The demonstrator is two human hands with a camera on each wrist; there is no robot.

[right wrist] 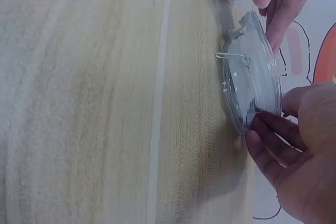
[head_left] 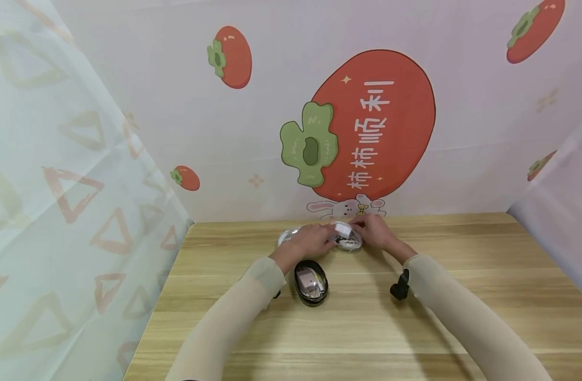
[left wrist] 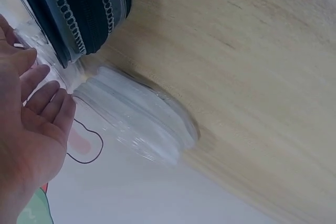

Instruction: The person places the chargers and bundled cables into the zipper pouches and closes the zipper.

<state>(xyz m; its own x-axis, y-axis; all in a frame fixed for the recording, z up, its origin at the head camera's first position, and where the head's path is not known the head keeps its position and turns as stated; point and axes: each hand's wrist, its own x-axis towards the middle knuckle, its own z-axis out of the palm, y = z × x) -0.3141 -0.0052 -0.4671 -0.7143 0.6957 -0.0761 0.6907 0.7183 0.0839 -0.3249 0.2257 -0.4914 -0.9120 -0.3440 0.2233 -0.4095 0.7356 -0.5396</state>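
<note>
A clear oval case (head_left: 349, 242) with a white charger plug (head_left: 343, 229) and white cable stands at the back of the table. My right hand (head_left: 374, 231) pinches one end of this case, fingertips against its side in the right wrist view. A white cable loop (right wrist: 231, 55) sticks out from the case's edge. At the opposite end is my left hand (head_left: 314, 239), its fingers loosely bent and fingertips right at the case. Beside the left hand stands a second clear case (left wrist: 142, 114), partly hidden by that hand in the head view.
A black-rimmed zip case (head_left: 311, 283) with a pink charger inside sits in front of the left hand. Behind the wooden table (head_left: 357, 328) hangs a white backdrop (head_left: 143, 95) printed with persimmons and a rabbit. A black wrist camera (head_left: 400, 286) is strapped at the right sleeve.
</note>
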